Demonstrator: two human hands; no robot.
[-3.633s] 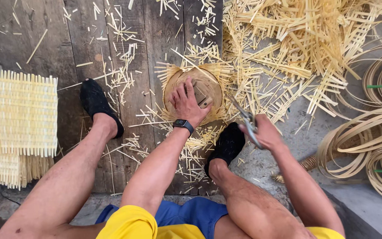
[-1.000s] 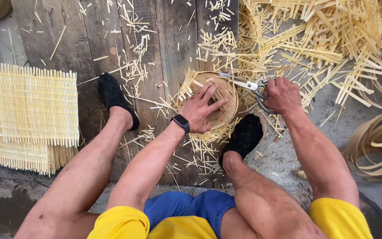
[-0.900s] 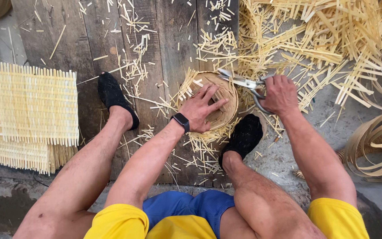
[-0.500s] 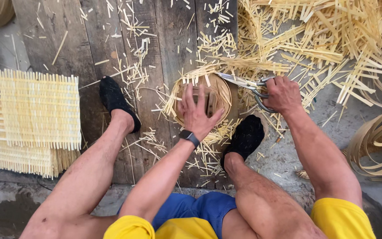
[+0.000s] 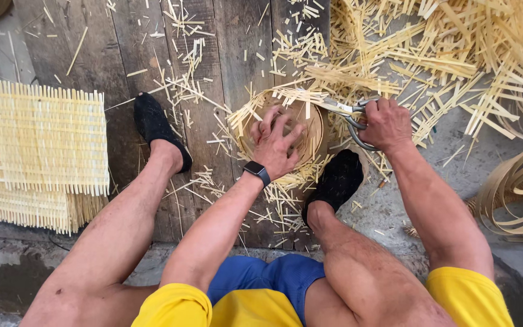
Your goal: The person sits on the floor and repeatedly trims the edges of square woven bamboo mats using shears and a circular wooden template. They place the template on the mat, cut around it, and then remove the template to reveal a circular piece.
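my left hand (image 5: pixel 276 145) lies spread inside the small round woven bamboo basket (image 5: pixel 310 124), fingers (image 5: pixel 286 127) splayed and pressing on its bottom, gripping nothing; the basket sits on the wooden plank floor (image 5: pixel 237 42) between my two black shoes (image 5: pixel 152 124); my right hand (image 5: pixel 385 124) is clenched around the handles of the metal scissors (image 5: pixel 340 109), whose blades point left across the basket's far rim, among the loose strip ends sticking out there; cut bamboo strips (image 5: pixel 443 54) lie heaped beyond; flat woven bamboo mats (image 5: pixel 46 148) are stacked to my left; coiled bamboo bands (image 5: pixel 516 188) lie at my right
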